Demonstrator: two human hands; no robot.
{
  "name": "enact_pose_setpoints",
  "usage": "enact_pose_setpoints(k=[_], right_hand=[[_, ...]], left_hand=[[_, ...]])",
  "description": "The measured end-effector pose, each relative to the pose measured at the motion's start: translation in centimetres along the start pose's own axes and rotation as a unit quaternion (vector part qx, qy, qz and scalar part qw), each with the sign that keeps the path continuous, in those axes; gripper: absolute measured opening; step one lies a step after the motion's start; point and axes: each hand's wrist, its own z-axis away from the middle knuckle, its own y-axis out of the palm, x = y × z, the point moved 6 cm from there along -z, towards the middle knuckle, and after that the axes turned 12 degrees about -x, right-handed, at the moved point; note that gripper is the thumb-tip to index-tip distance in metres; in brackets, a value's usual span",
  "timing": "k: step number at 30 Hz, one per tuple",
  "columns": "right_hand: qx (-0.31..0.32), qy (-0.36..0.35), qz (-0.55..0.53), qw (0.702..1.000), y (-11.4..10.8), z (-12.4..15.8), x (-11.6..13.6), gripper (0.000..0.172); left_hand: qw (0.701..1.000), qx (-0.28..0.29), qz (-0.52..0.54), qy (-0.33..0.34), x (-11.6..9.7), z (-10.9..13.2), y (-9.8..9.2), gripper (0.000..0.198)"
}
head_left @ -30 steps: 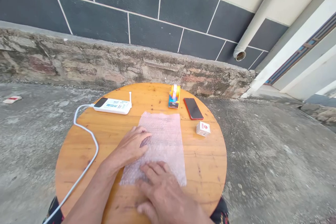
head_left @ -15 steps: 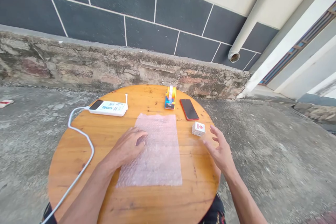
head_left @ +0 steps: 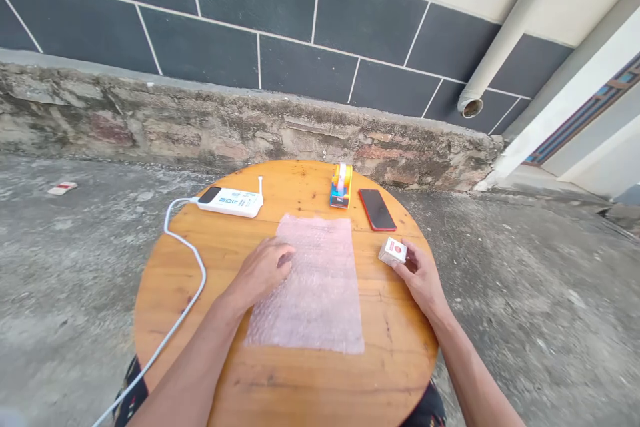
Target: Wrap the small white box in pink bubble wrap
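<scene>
A sheet of pinkish bubble wrap (head_left: pixel 320 293) lies flat on the round wooden table (head_left: pixel 300 387). My left hand (head_left: pixel 265 273) rests at the sheet's left edge, fingers loosely bent, with a gap between thumb and forefinger and nothing held. Over at the table's right side, my right hand (head_left: pixel 420 273) has its thumb and fingers around a small white box (head_left: pixel 393 251) with red print on top. The box is slightly tilted. Just beyond it lies a phone (head_left: pixel 377 210) in a red case, screen up.
A yellow and blue tape dispenser (head_left: pixel 341 187) stands at the table's far side. To the left is a white power bank (head_left: pixel 230 201), its white cable (head_left: pixel 200 267) trailing over the near left edge. Behind the table runs a stone-based wall (head_left: pixel 240 127).
My right hand has closed in on the small white box and taken hold of it, tilting it. The camera view has shifted left. My left hand stays on the bubble wrap.
</scene>
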Motion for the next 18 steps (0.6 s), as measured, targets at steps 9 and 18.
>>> enact_pose_setpoints(k=[9,18], right_hand=[[0.114,-0.017,-0.005,0.993,3.2,4.4,6.5,0.045],[0.177,-0.144,-0.048,0.972,10.2,6.3,11.8,0.047]], left_hand=[[1.000,0.006,-0.013,-0.001,0.5,0.0,0.4,0.022],[1.000,0.001,-0.015,0.007,0.3,0.1,0.4,0.028]])
